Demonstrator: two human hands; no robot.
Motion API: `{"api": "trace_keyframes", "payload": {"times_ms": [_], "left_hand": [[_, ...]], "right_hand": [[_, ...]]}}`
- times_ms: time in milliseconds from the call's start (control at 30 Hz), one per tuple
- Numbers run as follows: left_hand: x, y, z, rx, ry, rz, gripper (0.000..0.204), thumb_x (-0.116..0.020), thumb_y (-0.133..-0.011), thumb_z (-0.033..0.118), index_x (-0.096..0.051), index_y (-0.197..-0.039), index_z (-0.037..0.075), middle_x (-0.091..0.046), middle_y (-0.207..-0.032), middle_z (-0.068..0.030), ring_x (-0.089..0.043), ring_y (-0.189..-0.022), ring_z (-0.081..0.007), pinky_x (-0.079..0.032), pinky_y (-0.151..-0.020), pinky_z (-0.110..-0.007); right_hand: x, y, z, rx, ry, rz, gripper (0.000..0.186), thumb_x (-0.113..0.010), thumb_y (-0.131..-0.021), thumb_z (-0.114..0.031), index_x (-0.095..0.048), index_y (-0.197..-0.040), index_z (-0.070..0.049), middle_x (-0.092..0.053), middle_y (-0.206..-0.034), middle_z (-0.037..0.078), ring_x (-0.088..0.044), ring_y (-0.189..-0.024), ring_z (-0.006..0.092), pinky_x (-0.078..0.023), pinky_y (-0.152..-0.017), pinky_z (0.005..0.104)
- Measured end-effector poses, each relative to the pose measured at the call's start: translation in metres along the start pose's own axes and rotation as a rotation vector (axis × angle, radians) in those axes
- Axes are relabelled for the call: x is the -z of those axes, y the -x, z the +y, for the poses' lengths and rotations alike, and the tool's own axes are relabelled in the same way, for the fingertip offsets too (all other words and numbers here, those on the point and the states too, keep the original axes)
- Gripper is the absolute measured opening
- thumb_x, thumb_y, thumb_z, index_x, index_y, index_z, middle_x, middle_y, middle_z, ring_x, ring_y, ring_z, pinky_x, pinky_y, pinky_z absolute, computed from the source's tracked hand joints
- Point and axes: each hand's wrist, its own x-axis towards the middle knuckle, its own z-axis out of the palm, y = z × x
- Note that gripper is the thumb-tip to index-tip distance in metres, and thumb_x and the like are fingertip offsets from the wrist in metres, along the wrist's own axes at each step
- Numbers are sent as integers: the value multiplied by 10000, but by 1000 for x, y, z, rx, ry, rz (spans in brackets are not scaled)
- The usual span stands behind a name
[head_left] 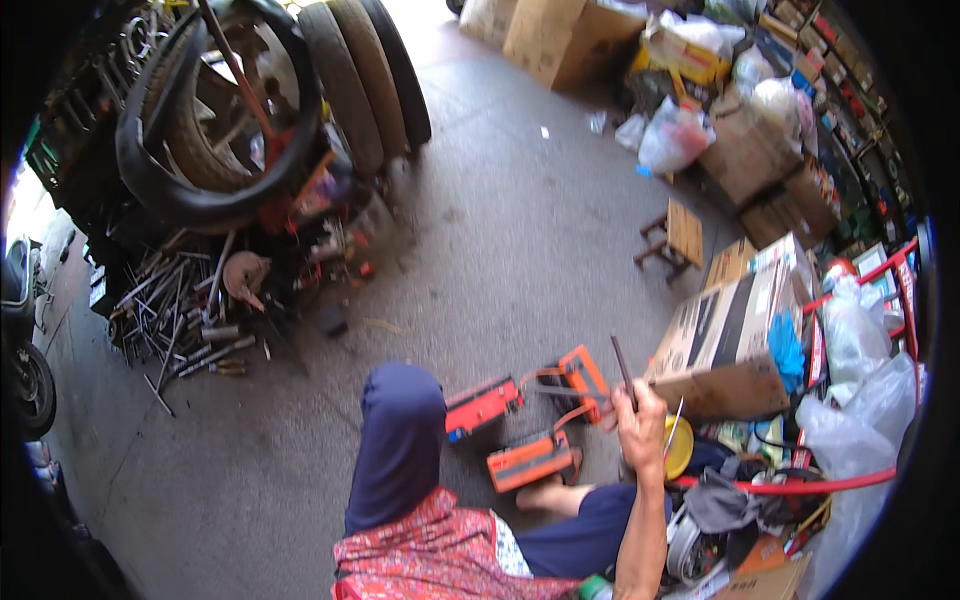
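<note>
My right hand (642, 430) is raised at the right, its fingers closed round a thin dark rod (621, 362) that points up and away from me. The rod's lower end is hidden in the fist, so I cannot tell its exact kind. My left hand is out of view. On the floor by my legs lie a red and black box (484, 406), an orange and black box (530, 461) and another orange box (584, 382). Thin strips or cords run between them. A round yellow thing (679, 447) sits just right of my right wrist.
A long cardboard box (735, 320) and a small wooden stool (684, 234) stand at the right. Red metal tubing (800, 486) crosses clutter and plastic bags nearby. Tyres (345, 80) and a heap of metal tools (185, 310) fill the far left.
</note>
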Motion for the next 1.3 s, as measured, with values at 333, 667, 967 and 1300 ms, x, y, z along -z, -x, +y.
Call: {"api": "trace_keyframes", "payload": {"times_ms": [333, 667, 967, 1300], "left_hand": [[243, 167, 259, -1053, 591, 1052, 189, -594, -993, 156, -669, -1037, -12, -686, -958, -64, -598, -871, -117, -484, -800, -276], [111, 269, 500, -2051, -151, 105, 224, -666, -890, 45, -680, -1111, 16, -711, -914, -168, -686, -804, -178, -537, -703, -332], [63, 257, 530, -1892, -315, -236, 318, -679, -843, 35, -688, -1161, 41, -682, -776, -175, -645, -646, -191, -500, -619, -370], [56, 255, 530, -1811, -264, -296, 236, -677, -867, 97, -706, -1094, 38, -701, -885, -206, -710, -813, -332, -528, -714, -415]], "right_hand": [[-1, 23, 20, 15, 175, -16, 147, -604, -962, -171, -622, -908, -36, -675, -647, 101, -669, -577, 253, -499, -541, 372], [-1, 26, 7, 211, 311, 76, 129, -625, -946, -154, -629, -899, -34, -670, -642, 116, -678, -586, 269, -495, -547, 386], [-4, 23, -2, 224, 329, 61, 119, -631, -939, -151, -644, -934, -32, -680, -672, 125, -690, -620, 299, -503, -586, 403], [-10, 22, -3, 285, 362, 73, 128, -640, -928, -138, -602, -868, -32, -647, -639, 141, -668, -603, 329, -482, -565, 423]]}}
